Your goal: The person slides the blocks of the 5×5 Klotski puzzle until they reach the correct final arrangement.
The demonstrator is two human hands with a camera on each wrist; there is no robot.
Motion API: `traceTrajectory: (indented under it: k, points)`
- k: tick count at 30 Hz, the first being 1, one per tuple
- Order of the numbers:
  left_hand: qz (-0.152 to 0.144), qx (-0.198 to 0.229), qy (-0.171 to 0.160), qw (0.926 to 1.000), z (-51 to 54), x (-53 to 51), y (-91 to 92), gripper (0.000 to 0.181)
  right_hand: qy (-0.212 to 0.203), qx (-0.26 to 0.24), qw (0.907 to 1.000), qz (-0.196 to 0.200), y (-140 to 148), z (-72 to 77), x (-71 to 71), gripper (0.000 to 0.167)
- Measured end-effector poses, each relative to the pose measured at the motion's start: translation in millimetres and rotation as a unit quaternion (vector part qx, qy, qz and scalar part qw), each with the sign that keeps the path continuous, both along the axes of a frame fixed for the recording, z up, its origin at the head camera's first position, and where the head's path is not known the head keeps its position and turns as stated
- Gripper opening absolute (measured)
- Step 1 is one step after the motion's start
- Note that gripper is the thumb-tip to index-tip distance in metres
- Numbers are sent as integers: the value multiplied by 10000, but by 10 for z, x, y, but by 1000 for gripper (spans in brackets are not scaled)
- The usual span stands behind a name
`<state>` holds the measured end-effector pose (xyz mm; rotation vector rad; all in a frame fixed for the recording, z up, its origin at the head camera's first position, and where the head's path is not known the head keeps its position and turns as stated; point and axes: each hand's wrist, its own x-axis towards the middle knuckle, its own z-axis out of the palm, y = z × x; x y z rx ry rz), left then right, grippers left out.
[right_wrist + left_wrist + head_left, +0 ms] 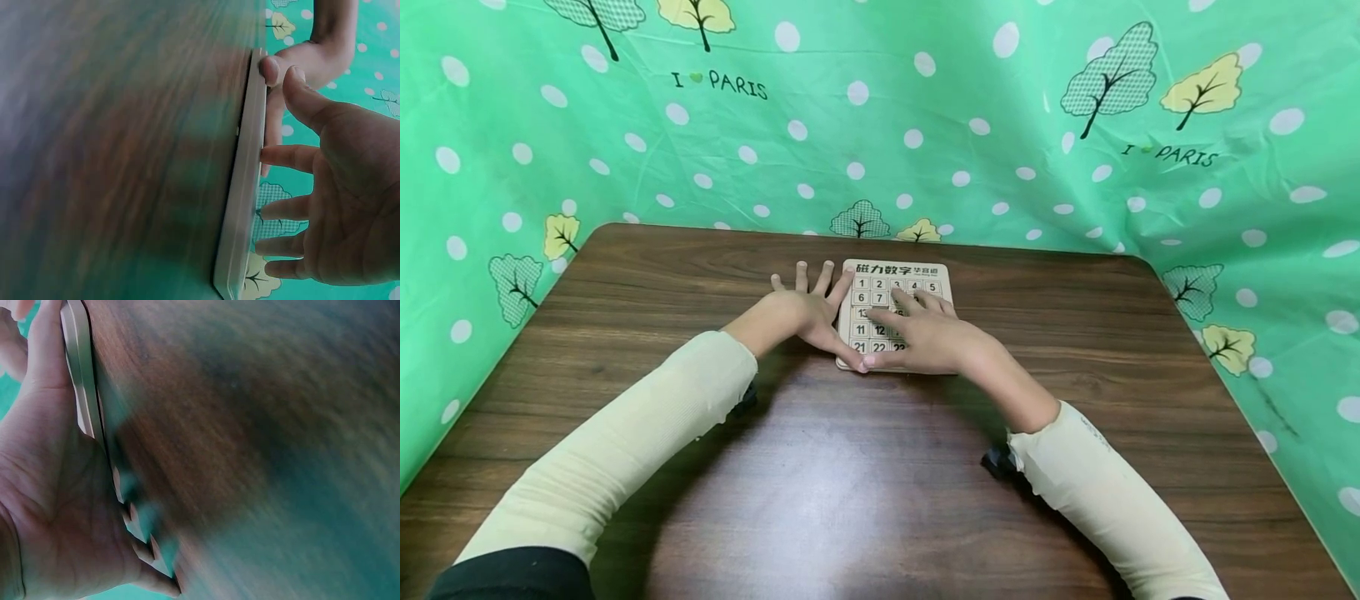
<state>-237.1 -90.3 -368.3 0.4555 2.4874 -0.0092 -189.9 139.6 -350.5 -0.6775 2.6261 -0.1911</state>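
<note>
A cream number sliding puzzle point(844, 333) lies flat on the dark wooden table, with a printed heading and rows of numbered tiles. My left hand point(808, 312) is at its left edge, fingers spread straight, the thumb reaching along the near left corner. In the left wrist view the palm point(69, 487) lies against the puzzle's side point(81, 369). Over the tiles is my right hand point(936, 333), fingers extended, hiding much of the right half. The right wrist view shows its index fingertip point(270, 154) at the puzzle's face point(247, 169). Both thumb tips come close together near the bottom edge.
The brown wooden table point(820, 500) extends around the puzzle, its far edge just behind it. A green sheet point(865, 125) with white dots and printed trees hangs behind and at both sides. Cream sleeves point(640, 425) cover both forearms, with dark bits under the wrists.
</note>
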Motion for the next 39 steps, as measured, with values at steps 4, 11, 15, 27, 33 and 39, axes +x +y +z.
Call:
traceTrajectory:
  k: [4, 11, 15, 27, 33, 39]
  points:
    - [-5, -1, 16, 10000, -9, -3, -3, 168, 6, -67, 10000, 23, -4, 5, 15, 87]
    - [1, -13, 1, 10000, -11, -4, 9, 168, 81, -66, 9999, 33, 137, 77, 162, 76]
    - [-4, -31, -23, 10000, -6, -8, 14, 167, 112, 19, 9999, 96, 184, 79, 196, 73]
    - [-20, -17, -87, 10000, 15, -17, 17, 167, 79, -82, 9998, -134, 230, 32, 81, 78]
    - [10, 8, -85, 10000, 24, -13, 19, 168, 227, -176, 9995, -137, 360, 73, 176, 68]
    - [50, 0, -92, 9999, 7, -1, 18, 169, 229, -187, 9995, -67, 310, 25, 204, 71]
